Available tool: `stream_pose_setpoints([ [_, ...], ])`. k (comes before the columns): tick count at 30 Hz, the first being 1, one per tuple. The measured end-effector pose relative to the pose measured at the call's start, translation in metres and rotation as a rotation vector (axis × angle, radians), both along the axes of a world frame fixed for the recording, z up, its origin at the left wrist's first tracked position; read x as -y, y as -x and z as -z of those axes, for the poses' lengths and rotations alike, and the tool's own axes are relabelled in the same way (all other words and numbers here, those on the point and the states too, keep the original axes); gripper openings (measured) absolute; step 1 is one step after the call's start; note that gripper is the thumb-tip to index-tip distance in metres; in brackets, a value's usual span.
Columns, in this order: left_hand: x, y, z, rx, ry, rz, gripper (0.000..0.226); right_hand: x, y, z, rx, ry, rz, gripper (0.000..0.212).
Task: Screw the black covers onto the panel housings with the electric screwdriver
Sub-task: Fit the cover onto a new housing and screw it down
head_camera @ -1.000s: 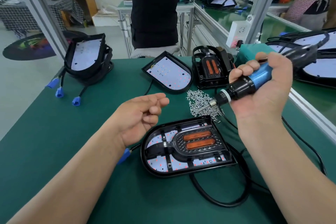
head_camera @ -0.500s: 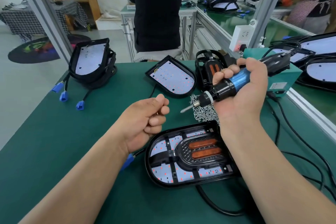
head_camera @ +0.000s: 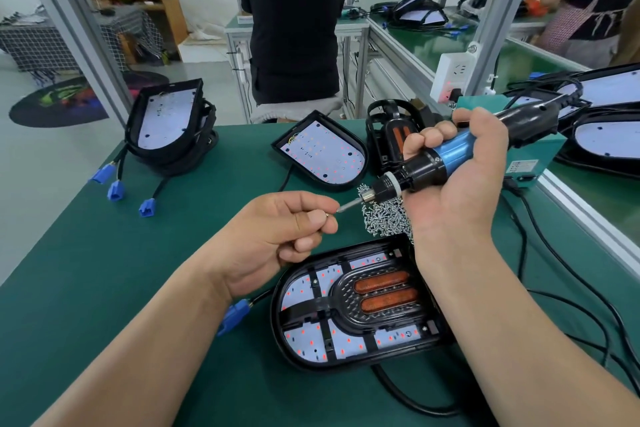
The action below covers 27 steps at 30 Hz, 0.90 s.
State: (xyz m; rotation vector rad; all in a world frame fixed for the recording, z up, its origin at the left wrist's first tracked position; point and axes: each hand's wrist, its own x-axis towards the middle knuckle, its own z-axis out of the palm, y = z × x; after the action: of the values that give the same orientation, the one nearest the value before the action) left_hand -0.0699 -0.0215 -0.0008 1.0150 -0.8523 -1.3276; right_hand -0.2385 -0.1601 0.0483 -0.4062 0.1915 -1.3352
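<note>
The green surface (head_camera: pixel 86 270) carried everything. Nearest the person lay a panel housing (head_camera: pixel 356 312) with its black cover (head_camera: pixel 377 302) seated on it, two orange strips showing in the cover's raised centre. Farther back, a second housing (head_camera: pixel 323 156) lay flat without a cover, and a stack of housings (head_camera: pixel 166 128) leaned at the far left, blue plugs (head_camera: pixel 116 189) trailing from it. The right hand (head_camera: pixel 460 180) was wrapped around the electric screwdriver (head_camera: pixel 446 158), held above the surface with its bit pointing left. The left hand (head_camera: pixel 284 232) was curled, thumb and forefinger pinching a small screw (head_camera: pixel 327 215) just at the bit's tip. A heap of screws (head_camera: pixel 384 215) sat between the two flat housings.
</note>
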Motion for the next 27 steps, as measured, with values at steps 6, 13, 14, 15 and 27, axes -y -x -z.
stream_pose_setpoints([
  [6, -0.0010, 0.0015, -0.0029, 0.061, 0.022, 0.019, 0.019, -0.0052, -0.0038, -0.0007, -0.035, 0.004, -0.018, 0.010],
  [13, -0.0016, 0.0031, -0.0042, 0.075, 0.022, 0.017, 0.018, -0.0049, -0.0042, -0.0007, -0.047, 0.009, -0.020, 0.010],
  [14, -0.0018, 0.0034, -0.0045, 0.078, 0.020, 0.016, 0.018, -0.0046, -0.0041, -0.0005, -0.048, 0.007, -0.021, 0.010],
  [15, -0.0020, 0.0034, -0.0048, 0.081, 0.018, 0.014, 0.018, -0.0043, -0.0042, -0.0001, -0.048, 0.007, -0.021, 0.010],
  [27, -0.0021, 0.0046, -0.0060, 0.176, -0.019, -0.045, 0.015, -0.0014, -0.0036, 0.0037, -0.084, 0.069, -0.041, 0.011],
])
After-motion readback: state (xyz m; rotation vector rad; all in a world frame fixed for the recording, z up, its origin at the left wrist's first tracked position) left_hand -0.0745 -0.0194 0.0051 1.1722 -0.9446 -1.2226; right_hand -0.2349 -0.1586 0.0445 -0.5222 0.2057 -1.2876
